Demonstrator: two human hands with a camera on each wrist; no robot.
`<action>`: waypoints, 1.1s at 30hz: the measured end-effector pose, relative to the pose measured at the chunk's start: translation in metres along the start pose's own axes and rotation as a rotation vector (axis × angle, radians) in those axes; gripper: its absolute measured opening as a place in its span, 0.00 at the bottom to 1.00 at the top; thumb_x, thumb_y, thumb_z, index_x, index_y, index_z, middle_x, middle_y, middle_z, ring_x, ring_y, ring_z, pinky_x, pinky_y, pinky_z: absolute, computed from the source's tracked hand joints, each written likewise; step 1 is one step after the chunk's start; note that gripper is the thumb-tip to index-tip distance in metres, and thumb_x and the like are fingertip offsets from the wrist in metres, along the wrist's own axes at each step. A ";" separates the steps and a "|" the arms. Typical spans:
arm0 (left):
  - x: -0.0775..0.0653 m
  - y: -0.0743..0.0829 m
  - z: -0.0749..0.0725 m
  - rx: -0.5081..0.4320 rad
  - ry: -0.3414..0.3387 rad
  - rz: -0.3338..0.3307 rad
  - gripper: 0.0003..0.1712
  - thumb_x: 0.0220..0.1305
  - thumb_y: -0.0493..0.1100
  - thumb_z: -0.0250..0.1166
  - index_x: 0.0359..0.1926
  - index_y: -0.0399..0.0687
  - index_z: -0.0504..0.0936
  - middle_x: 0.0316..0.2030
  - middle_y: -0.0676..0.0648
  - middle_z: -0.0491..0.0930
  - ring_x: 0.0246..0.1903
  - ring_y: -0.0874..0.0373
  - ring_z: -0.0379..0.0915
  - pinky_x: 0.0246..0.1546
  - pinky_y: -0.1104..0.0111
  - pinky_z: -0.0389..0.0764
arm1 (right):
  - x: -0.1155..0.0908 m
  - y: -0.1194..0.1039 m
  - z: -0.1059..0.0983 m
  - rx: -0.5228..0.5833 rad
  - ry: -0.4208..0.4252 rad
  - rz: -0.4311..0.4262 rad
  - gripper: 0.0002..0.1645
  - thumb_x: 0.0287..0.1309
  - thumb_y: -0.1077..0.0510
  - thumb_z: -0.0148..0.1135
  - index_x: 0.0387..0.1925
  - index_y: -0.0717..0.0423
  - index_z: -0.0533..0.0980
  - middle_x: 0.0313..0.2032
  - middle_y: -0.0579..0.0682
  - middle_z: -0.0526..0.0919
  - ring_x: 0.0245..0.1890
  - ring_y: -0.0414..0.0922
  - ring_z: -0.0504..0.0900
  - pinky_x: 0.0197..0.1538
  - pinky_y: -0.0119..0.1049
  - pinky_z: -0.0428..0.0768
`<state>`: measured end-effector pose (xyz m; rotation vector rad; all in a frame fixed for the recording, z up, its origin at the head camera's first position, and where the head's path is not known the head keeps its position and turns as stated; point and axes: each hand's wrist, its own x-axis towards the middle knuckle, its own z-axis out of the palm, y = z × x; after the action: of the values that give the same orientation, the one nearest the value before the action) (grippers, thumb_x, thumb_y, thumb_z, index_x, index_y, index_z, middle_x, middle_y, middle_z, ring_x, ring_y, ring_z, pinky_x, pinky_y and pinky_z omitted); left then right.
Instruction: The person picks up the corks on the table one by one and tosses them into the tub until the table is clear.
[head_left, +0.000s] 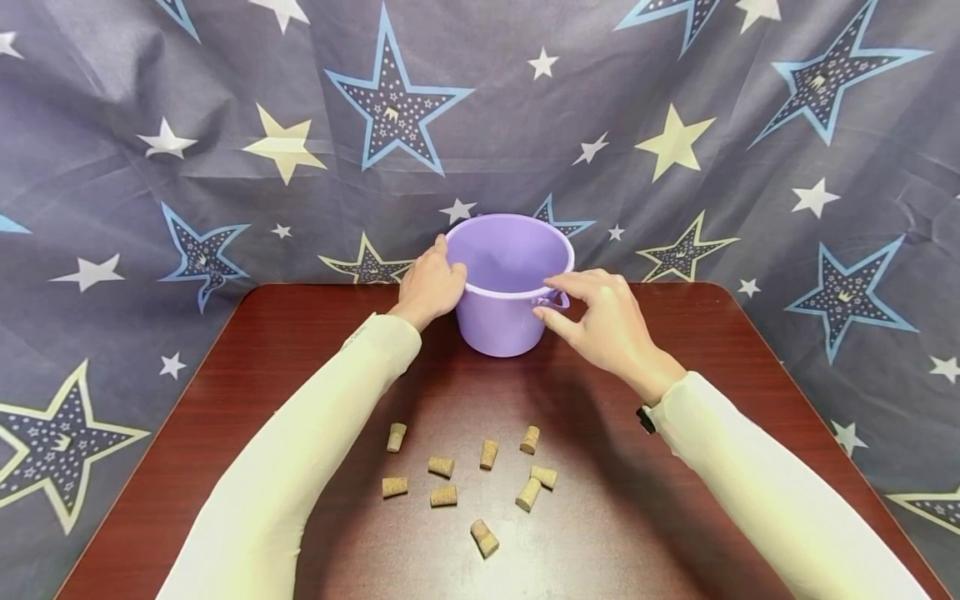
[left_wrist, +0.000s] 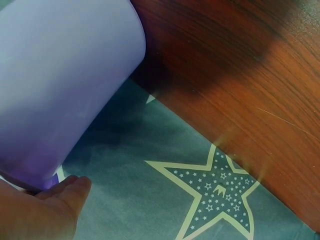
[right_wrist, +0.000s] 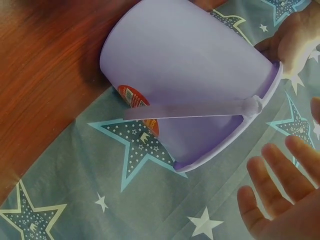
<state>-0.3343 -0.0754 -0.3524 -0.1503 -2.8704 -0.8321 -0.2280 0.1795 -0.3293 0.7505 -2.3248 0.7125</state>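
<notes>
A lavender plastic bucket (head_left: pixel 498 325) is at the back of the table, its mouth facing up and its inside visible. My left hand (head_left: pixel 432 283) grips the bucket's rim on the left; in the left wrist view its fingers (left_wrist: pixel 75 192) lie right at the rim. At the right side, beside the handle joint, is my right hand (head_left: pixel 603 321), thumb and fingers spread apart. The right wrist view shows these fingers (right_wrist: pixel 280 175) loosely extended, away from the bucket wall. There the bucket's handle (right_wrist: pixel 195 110) hangs down across its side, over a red-orange sticker (right_wrist: pixel 134 95).
Several corks lie scattered on the dark red wooden table (head_left: pixel 637 533) nearer to me, among them a cork (head_left: pixel 443 497) left of the middle and a cork (head_left: pixel 530 439) towards the bucket. Star-patterned grey cloth (head_left: pixel 495 125) hangs close behind the table.
</notes>
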 end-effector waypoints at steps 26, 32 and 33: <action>0.001 0.000 0.000 0.007 0.005 0.002 0.41 0.71 0.49 0.48 0.80 0.38 0.53 0.73 0.38 0.66 0.70 0.39 0.65 0.67 0.48 0.67 | -0.034 -0.001 -0.003 -0.022 -0.090 -0.036 0.29 0.48 0.47 0.82 0.51 0.55 0.87 0.46 0.49 0.90 0.48 0.50 0.84 0.54 0.53 0.73; 0.000 0.001 -0.001 0.010 -0.002 0.001 0.41 0.71 0.49 0.48 0.80 0.38 0.52 0.72 0.38 0.66 0.70 0.39 0.65 0.67 0.48 0.67 | -0.042 -0.002 -0.002 -0.025 -0.112 -0.028 0.29 0.48 0.46 0.81 0.51 0.55 0.87 0.45 0.48 0.90 0.46 0.50 0.84 0.55 0.53 0.73; 0.000 0.001 -0.001 0.010 -0.003 0.001 0.41 0.71 0.49 0.48 0.80 0.38 0.53 0.72 0.38 0.66 0.69 0.39 0.65 0.67 0.48 0.67 | -0.043 -0.002 -0.001 -0.025 -0.115 -0.027 0.29 0.48 0.46 0.81 0.51 0.55 0.87 0.45 0.48 0.90 0.46 0.49 0.84 0.54 0.53 0.73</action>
<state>-0.3337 -0.0752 -0.3514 -0.1513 -2.8766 -0.8176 -0.1976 0.1934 -0.3562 0.8293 -2.4172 0.6434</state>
